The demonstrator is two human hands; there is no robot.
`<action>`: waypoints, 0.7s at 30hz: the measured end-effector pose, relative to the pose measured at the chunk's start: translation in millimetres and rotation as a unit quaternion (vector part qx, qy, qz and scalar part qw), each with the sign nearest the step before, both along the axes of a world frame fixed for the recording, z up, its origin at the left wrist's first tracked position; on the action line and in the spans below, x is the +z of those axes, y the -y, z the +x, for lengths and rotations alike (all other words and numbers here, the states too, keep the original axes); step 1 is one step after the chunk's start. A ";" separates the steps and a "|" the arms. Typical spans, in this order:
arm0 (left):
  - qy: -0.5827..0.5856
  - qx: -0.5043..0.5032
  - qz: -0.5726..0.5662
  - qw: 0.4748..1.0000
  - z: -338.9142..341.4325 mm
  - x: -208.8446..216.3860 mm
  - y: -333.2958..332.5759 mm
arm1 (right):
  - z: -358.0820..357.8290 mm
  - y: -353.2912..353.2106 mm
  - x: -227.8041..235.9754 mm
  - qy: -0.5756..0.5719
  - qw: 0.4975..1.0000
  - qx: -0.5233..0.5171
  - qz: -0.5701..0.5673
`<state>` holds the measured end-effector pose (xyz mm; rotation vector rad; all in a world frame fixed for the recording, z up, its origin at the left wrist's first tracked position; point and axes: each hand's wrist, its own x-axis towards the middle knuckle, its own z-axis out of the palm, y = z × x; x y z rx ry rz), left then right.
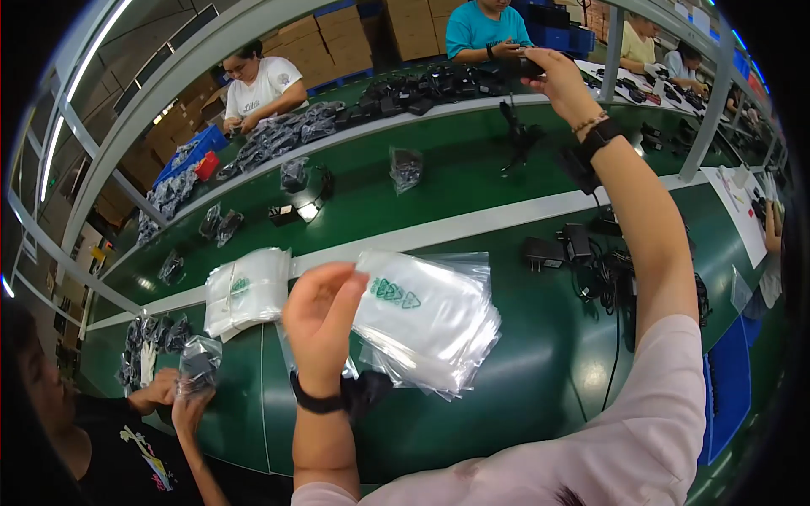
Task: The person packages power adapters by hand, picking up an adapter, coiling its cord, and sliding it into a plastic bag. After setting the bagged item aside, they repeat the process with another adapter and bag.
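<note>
My right hand (557, 80) is raised far out over the rear shelf, its fingers closed round a black power adapter (521, 69) that is partly hidden. Below it a black cord bundle (516, 139) shows against the green belt; I cannot tell whether the two are joined. My left hand (319, 316) is curled, thumb and forefinger close together, beside a fanned stack of clear plastic bags (430, 316) with green print. Whether it pinches a bag is unclear. Under the left wrist lies a dark object (369, 392), partly covered. A banded bag stack (245, 291) stands farther left.
Black adapters with cords (578, 249) lie at right on the green table. Bagged adapters (406, 169) are spread along the belt behind a pale rail (472, 223). At left a co-worker's hands (181, 396) hold a bagged adapter. A blue bin (730, 379) stands at lower right.
</note>
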<state>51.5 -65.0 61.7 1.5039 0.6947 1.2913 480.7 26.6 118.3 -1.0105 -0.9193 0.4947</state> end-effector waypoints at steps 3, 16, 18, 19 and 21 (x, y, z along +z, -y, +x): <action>-0.063 -0.042 0.080 0.994 39.9 -14.1 -43.0 | -29.7 35.0 23.5 0.022 0.996 0.090 0.005; -0.092 -0.132 -0.029 0.987 100.7 -33.2 -28.1 | -117.2 154.3 22.4 0.081 0.974 0.194 0.080; -0.038 -0.180 -0.061 0.981 99.2 -18.4 -15.6 | -112.2 154.4 10.3 0.074 0.978 0.160 0.111; -0.011 -0.203 -0.076 0.976 98.2 -15.1 -12.5 | -104.5 161.1 10.2 0.073 0.979 0.159 0.109; -0.118 -0.212 -0.060 0.968 84.4 -8.6 -19.3 | -78.7 179.5 15.4 0.045 0.972 0.230 0.006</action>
